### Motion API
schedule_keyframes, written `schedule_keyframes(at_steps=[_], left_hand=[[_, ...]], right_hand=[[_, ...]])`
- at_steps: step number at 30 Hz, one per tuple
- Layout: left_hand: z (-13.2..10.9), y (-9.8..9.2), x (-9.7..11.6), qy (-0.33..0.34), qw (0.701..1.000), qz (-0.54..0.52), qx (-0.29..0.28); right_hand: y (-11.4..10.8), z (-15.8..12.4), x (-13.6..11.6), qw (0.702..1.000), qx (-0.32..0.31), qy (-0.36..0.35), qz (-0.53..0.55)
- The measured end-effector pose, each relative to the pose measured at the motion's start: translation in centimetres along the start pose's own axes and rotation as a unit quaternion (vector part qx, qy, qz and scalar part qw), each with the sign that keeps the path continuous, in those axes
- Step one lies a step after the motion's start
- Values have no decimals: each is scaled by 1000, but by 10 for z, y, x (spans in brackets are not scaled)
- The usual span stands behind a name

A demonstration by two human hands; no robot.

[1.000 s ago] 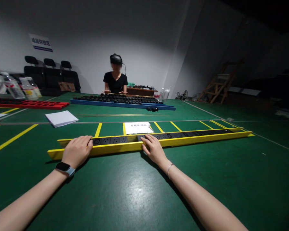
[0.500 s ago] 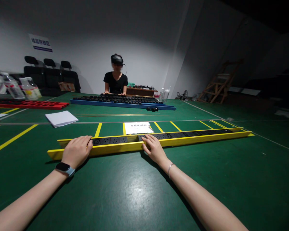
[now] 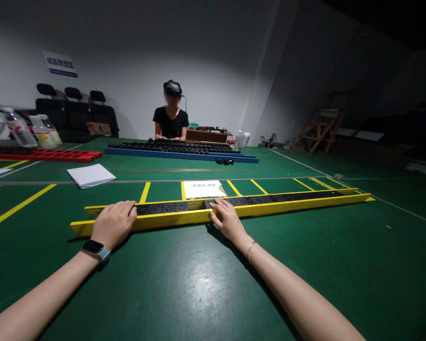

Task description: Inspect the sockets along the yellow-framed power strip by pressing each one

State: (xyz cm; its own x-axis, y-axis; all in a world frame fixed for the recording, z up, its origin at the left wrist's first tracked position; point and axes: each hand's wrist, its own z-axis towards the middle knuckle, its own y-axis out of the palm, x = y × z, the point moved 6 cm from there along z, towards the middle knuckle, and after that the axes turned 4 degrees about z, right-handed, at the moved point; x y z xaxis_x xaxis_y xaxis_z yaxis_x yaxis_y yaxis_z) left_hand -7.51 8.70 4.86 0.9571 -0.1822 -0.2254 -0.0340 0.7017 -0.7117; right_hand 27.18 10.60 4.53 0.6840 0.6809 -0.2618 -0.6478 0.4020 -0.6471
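A long yellow rail point(image 3: 287, 204) lies across the green table, its channel lined with black socket modules point(image 3: 168, 207). Between two groups of modules, just left of my right hand, a short gap shows. Near the rail's left end, my left hand point(image 3: 111, 222) is closed over the channel, its fingertips hidden beside the leftmost visible module. My right hand point(image 3: 227, 218) grips the rail near the middle, thumb at the front wall and fingers on the module right of the gap.
A paper label point(image 3: 203, 189) lies behind the rail, and folded white paper point(image 3: 90, 175) to its left. Farther back are blue rails point(image 3: 181, 155) with black parts, red rails point(image 3: 64, 155) and bottles point(image 3: 42, 132). A person point(image 3: 171, 118) sits across the table, hands at the blue rails.
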Motion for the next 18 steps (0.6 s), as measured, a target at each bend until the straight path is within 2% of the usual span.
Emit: schedule_keyframes(at_steps=[18], left_hand=[[1,-2,-1,-10,1000,-12,-4]], right_hand=[[-1,1,-3,1000,3,6,-12]])
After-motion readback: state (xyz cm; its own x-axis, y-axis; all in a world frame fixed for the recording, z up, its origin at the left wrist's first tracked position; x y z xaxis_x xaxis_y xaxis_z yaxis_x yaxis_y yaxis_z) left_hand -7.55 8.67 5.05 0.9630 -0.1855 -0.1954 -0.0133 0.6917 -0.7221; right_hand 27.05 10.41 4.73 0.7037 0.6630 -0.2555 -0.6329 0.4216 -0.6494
